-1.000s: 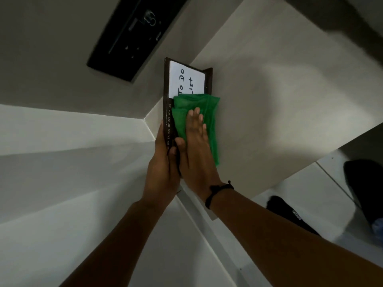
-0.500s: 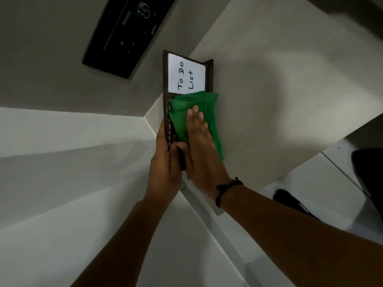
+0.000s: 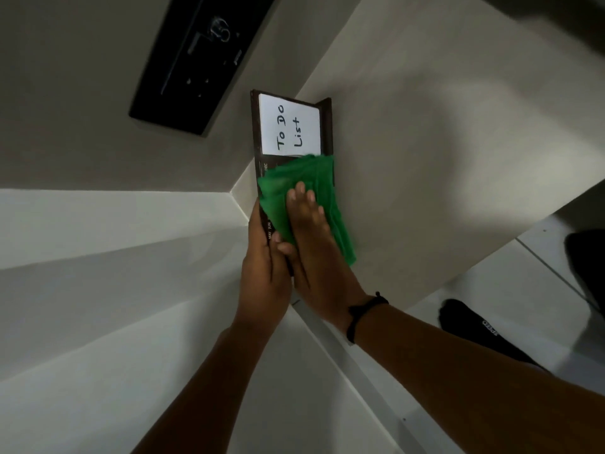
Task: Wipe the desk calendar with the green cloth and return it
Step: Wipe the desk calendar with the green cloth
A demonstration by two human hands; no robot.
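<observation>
The desk calendar (image 3: 289, 126) is a dark brown board with a white "To Do List" card on its far half and month labels along its left edge. My left hand (image 3: 263, 273) grips its near left edge. The green cloth (image 3: 314, 178) lies over the calendar's near half. My right hand (image 3: 311, 237) presses flat on the cloth, fingers together and pointing away from me. The calendar rests against the pale desk top (image 3: 442, 142) near its corner. Its near end is hidden under my hands.
A black wall panel (image 3: 196, 63) is mounted on the wall beyond the calendar. White walls and ledges run to the left. On the tiled floor at right lie a black shoe (image 3: 481, 332) and another dark shape (image 3: 586, 260).
My right hand and the green cloth have slid back toward me along the calendar, uncovering the whole "To Do List" card. My left hand keeps its grip on the edge.
</observation>
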